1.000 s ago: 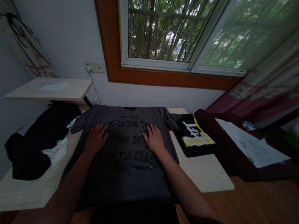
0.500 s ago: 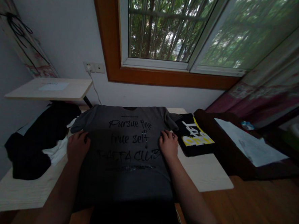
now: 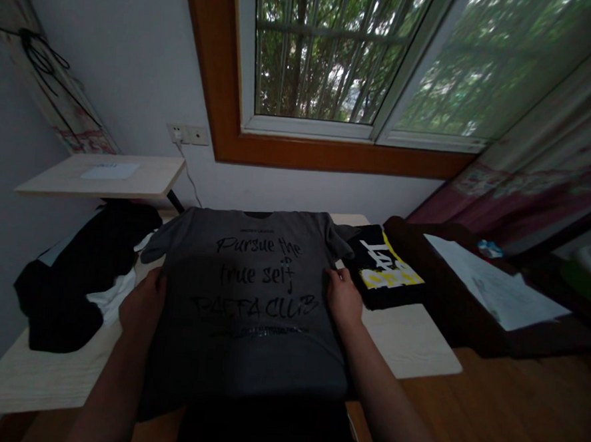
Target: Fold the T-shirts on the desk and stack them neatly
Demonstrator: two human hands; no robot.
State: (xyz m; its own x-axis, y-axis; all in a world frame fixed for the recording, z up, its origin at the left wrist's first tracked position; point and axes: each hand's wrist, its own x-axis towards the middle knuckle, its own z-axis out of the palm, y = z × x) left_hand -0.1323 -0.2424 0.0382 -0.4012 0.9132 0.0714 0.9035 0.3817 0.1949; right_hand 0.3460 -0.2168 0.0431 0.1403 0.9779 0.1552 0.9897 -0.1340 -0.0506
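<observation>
A dark grey T-shirt [image 3: 252, 278] with black lettering lies spread out face up, its neck toward the wall and its lower part hanging over the near table edge. My left hand [image 3: 143, 302] grips its left side edge below the sleeve, fingers tucked out of sight at the cloth. On the opposite edge, my right hand [image 3: 345, 299] is closed on the fabric just under the other sleeve. Beyond my right hand lies a folded black garment [image 3: 387, 266] with white and yellow print. To the left of the shirt is a heap of black clothing [image 3: 71, 294] with white cloth [image 3: 113, 296] beside it.
The pale wooden table [image 3: 413, 345] runs under the clothes. A raised shelf [image 3: 153, 175] with a paper on it stands at the back left. Right of the table is a dark brown surface [image 3: 470, 312] bearing a white sheet [image 3: 492, 283]. A window [image 3: 330, 63] is ahead.
Both hands have shifted outward from lying on top of the shirt to its side edges, and their fingers have closed on the cloth.
</observation>
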